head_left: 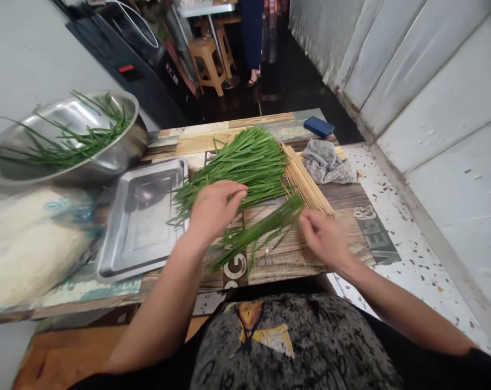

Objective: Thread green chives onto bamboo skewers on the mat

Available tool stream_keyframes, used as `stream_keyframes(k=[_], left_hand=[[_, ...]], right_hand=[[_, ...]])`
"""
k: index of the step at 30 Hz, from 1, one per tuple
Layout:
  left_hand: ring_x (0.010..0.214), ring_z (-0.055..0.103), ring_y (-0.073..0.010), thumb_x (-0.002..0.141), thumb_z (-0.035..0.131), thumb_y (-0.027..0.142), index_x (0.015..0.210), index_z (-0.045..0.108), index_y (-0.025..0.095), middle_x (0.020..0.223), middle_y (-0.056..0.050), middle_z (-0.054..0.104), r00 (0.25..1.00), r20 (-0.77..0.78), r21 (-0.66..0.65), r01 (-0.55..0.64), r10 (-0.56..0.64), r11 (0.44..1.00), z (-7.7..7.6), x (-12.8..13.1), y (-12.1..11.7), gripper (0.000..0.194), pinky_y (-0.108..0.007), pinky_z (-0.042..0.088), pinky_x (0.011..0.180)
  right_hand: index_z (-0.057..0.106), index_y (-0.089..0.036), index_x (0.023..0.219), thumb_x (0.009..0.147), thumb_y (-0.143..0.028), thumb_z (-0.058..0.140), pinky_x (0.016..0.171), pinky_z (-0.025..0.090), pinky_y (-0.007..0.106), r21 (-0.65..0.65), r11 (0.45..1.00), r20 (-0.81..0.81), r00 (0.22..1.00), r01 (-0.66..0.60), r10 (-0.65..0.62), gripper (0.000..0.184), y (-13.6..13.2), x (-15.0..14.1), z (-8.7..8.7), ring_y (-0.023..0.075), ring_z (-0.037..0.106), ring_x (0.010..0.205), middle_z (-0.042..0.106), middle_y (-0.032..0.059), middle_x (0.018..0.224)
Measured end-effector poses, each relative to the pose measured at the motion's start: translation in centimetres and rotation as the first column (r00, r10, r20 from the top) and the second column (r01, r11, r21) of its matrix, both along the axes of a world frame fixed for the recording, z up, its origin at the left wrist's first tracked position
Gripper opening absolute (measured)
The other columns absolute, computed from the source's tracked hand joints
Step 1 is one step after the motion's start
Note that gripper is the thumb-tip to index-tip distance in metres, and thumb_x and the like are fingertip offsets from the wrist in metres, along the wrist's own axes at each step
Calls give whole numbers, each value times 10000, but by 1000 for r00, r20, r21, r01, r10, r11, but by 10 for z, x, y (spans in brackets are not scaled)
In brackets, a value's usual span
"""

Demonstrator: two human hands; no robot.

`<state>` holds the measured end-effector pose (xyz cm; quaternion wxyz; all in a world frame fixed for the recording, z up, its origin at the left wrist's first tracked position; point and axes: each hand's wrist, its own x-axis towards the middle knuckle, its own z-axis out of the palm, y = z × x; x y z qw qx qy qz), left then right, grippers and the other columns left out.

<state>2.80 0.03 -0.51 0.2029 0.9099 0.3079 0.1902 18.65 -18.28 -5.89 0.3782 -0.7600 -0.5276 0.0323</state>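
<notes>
A large pile of garlic chives (pixel 249 162) lies on the wood-patterned table. My left hand (pixel 217 208) is over the pile's near left edge, its thumb and fingers drawn together; anything between the fingertips is too small to make out. On the right, my right hand (pixel 324 235) is closed at the end of a smaller bunch of chives (pixel 265 225), which slants down to the left across the table. Whether a stick is also in that grip is hidden. Thin wooden skewers (pixel 308 181) lie in a bundle beside the pile, just beyond my right hand.
On the left are a metal tray (pixel 142 216), a steel bowl (pixel 135 119) with more chives, and a plastic bag (pixel 38 244) of pale contents. A grey cloth (pixel 327 161) and a blue box (pixel 318 126) lie at the far right. A person stands beyond, near stools (pixel 207 62).
</notes>
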Motion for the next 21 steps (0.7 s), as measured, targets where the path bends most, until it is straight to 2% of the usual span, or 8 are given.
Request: stream_keyframes(k=[1,3,5,7,10,13,18,21], left_hand=[[957,638,-185,865,538,322,972,714,206,1001,-29,718,998,-35,7,48,-48,999,-15,10,0,236,-328,473,909],[1018,598,-213,854,571,321,1039,689,195,1071,-58,692,986,-102,53,134,-128,990,-41,28,0,253,-363,439,918],[1067,545,-258,832,610,358,1125,644,190,1140,-91,651,972,-174,122,179,-156,976,-56,38,-1,339,-409,405,898],[1067,507,-285,831,610,380,1160,611,189,1150,-116,625,966,-228,186,168,-124,968,-62,44,0,380,-429,379,858],[1022,494,-286,865,561,356,1093,622,188,1064,-124,631,967,-250,245,108,-45,963,-64,47,11,290,-428,350,835],[1005,493,-286,865,561,350,1041,630,192,996,-112,631,967,-253,280,73,0,957,-61,50,26,247,-424,333,838],[987,515,-268,830,611,400,1044,637,206,997,-84,645,973,-229,215,78,-28,974,-47,55,27,290,-402,327,838],[945,530,-236,865,569,377,984,667,227,988,-54,663,981,-177,179,109,-77,978,-43,58,22,216,-389,322,831]], right_hand=[[613,-164,779,895,-262,443,505,335,231,-38,998,41,998,46,-44,228,-6,3,-14,117,516,507,577,4,582],[632,-160,803,896,-268,438,506,333,237,-91,990,78,992,106,-99,241,-16,5,-28,124,522,498,585,10,578],[639,-162,823,904,-272,435,517,350,230,-112,987,61,992,112,-106,245,-20,6,-28,124,538,508,609,15,607],[637,-163,834,910,-274,427,529,365,221,-107,990,34,996,90,-87,250,-18,5,-21,121,547,520,627,20,635],[633,-166,816,909,-285,414,521,347,224,-129,991,34,999,42,-38,266,-5,10,-11,122,524,503,605,14,603],[631,-166,805,907,-297,400,519,308,235,-222,975,32,999,-29,38,284,14,20,-5,130,509,514,592,16,599],[615,-164,810,899,-274,398,527,289,225,-310,941,-81,990,-137,118,259,44,35,1,115,493,512,587,4,600],[615,-161,800,889,-282,395,505,259,230,-294,951,6,995,-97,103,267,49,38,2,108,468,467,578,-1,567]])
